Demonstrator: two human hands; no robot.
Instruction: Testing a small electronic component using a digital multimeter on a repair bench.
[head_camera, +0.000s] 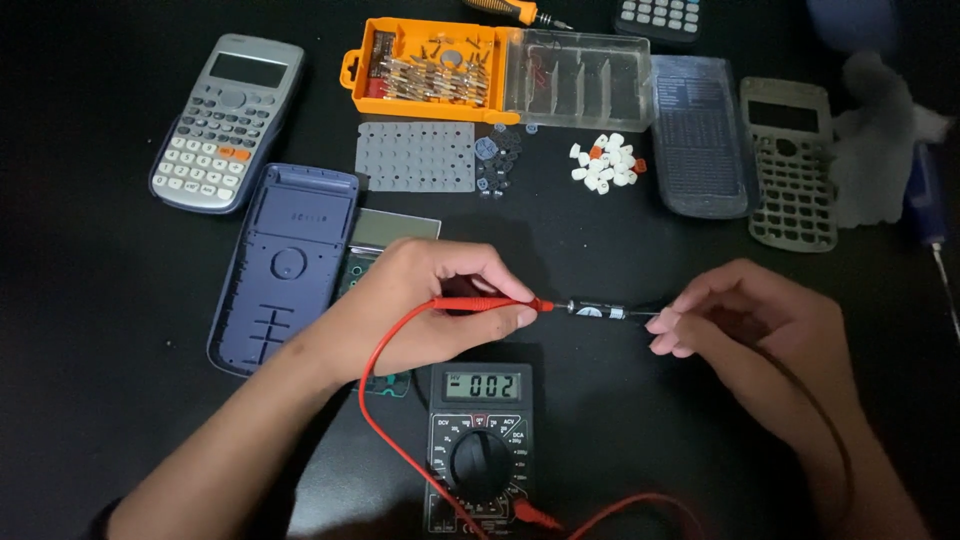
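Probes are touching both ends of a small battery (598, 311) lying btwn the hands: left hand (432, 308) is pinching the red probe (490, 303), right hand (752, 328) is pinching the black one. Multimeter (481, 447) is sitting just below the left hand, w/ its display lit. Next move prob needs steady contact.

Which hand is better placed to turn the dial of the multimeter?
Probably the left hand: it is directly above the multimeter, nearer than the right hand. But it holds the red probe, so it would have to release it.
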